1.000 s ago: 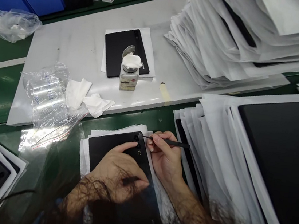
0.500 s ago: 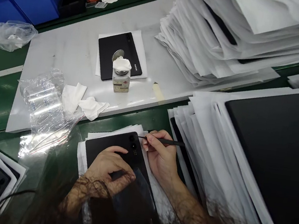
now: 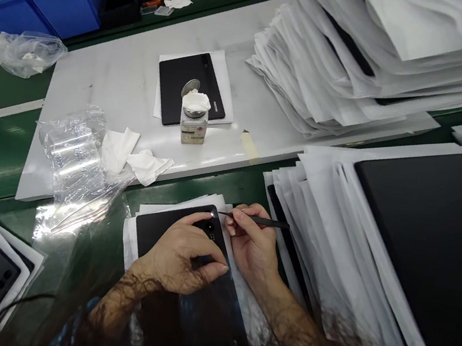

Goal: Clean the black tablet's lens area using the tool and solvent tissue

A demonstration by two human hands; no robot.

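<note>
A black tablet [image 3: 214, 301] lies back side up on white sheets [image 3: 131, 239] in front of me, its camera lenses near the upper right corner. My left hand [image 3: 186, 252] rests over the tablet, index finger stretched to the corner by the lenses, thumb apart from it. Between the fingertips of my right hand [image 3: 254, 241] is a pair of dark tweezers [image 3: 269, 222], held almost level. The thin tip of the tweezers points left, close to my left index fingertip at the tablet's corner. Whether the tip touches the tablet I cannot tell.
Beyond stands a glass bottle [image 3: 193, 125] with a metal top and white wipe, before another tablet [image 3: 183, 84]. Crumpled wipes [image 3: 146, 166] and a plastic bag [image 3: 77, 158] lie left. Paper-interleaved tablet stacks [image 3: 310, 87] rise right. Blue bins [image 3: 66, 4] sit far left.
My left hand has moved right and up, its index finger now reaching the tablet's corner by the lenses. The tweezers stay near that corner in my right hand. The whole view has shifted slightly.
</note>
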